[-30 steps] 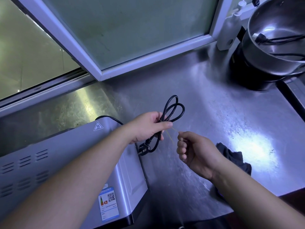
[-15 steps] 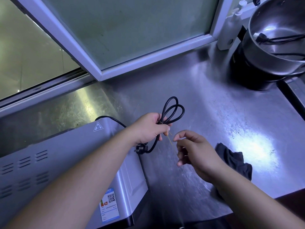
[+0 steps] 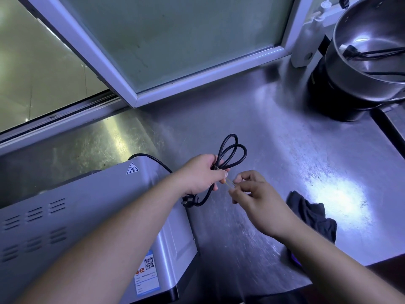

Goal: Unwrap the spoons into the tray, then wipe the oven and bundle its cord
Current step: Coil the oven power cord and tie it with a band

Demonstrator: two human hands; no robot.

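Note:
My left hand (image 3: 200, 174) grips the folded black cord (image 3: 231, 151) of the silver oven (image 3: 92, 216), which stands at the lower left. Loops of the cord stick out above my fist and the plug (image 3: 189, 200) hangs below it. My right hand (image 3: 256, 198) is just to the right and pinches a thin yellowish rubber band (image 3: 228, 183) that runs from its fingertips to the cord under my left thumb.
A dark cloth (image 3: 313, 216) lies crumpled on the steel counter (image 3: 285, 150) to the right of my hands. At the back right a steel pot (image 3: 368, 62) holds another black cable. A window frame (image 3: 197, 77) borders the counter's back.
My right hand has moved up and left, closer to my left hand, its fingers now pinching the band near the cord. My left hand has held the bundle almost still.

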